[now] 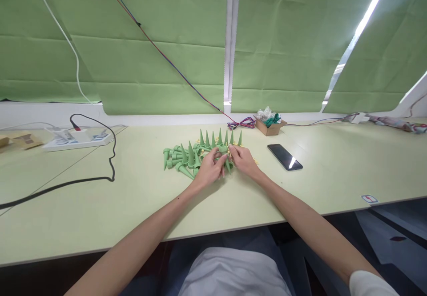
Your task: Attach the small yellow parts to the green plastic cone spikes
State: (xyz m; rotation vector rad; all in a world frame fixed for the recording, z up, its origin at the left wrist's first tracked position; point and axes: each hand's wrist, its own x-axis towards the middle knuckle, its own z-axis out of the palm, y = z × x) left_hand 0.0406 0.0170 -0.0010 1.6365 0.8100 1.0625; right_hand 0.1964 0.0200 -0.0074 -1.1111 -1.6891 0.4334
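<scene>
Left hand (pixel 210 167) grasps a green cylindrical plastic piece (pixel 223 149). Right hand (pixel 244 160) adjoins it; its grip cannot be determined.

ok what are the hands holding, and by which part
The left hand holds a green plastic spike by its wide end; what the right hand holds cannot be told.

the green spikes (pixel 191 155) looked like plastic, smooth and rather matt. the bench (pixel 150 216) had a smooth surface with a soft sheen. the phone (pixel 283 156) had a glossy, glass-like front. the small box (pixel 271 130) seemed to be matt cardboard, and the clear wrapping (pixel 264 113) looked like shiny plastic. the green sheets (pixel 183 20) were matt and creased, cloth or paper, i could not tell.
</scene>
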